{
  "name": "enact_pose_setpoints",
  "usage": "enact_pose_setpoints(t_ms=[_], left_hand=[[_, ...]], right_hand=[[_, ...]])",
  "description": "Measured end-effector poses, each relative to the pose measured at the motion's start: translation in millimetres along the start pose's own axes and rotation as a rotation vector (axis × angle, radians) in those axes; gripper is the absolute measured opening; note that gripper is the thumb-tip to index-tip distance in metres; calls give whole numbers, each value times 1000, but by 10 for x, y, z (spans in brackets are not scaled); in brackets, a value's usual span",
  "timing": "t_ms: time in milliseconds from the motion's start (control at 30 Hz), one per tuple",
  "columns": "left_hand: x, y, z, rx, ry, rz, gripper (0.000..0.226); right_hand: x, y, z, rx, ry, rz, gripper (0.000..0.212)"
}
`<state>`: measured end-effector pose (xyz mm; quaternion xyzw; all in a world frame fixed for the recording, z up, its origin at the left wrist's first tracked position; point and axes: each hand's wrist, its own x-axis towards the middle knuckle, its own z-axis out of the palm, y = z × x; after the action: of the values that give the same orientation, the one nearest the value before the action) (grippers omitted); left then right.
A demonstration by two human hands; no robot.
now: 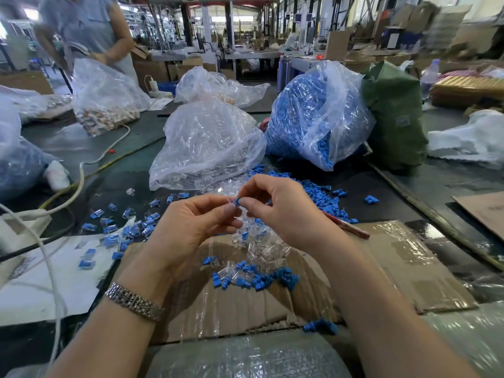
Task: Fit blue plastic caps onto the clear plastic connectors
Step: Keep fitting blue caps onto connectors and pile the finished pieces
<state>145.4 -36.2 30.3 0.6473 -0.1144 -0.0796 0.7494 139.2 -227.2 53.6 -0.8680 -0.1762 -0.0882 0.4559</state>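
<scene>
My left hand [191, 222] pinches a clear plastic connector [231, 201] between thumb and fingers. My right hand [278, 205] pinches a small blue cap [236, 201] right against the connector's end, so the two parts touch between my fingertips. Below my hands lies a loose pile of clear connectors [259, 246] and blue caps [256, 279] on a sheet of cardboard [381, 263]. Several capped connectors [128, 230] are scattered to the left on the dark table.
A clear bag of connectors [207, 143] and a bag full of blue caps [313, 115] stand behind my hands, with spilled caps [321, 197] beside them. A green sack [395, 115] is at the right. White cables [79, 181] run at the left. Another person [90, 28] stands far left.
</scene>
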Motion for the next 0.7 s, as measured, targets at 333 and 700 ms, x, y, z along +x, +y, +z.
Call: enact_pose_setpoints(t_ms=[333,700], left_hand=[[-26,18,-14,-63,-1,-36,25],[-13,6,-45,-65,-26,-24,29]], right_hand=[[-15,0,-17,-124,11,-192,6],[0,246,-356,-496,56,286,38]])
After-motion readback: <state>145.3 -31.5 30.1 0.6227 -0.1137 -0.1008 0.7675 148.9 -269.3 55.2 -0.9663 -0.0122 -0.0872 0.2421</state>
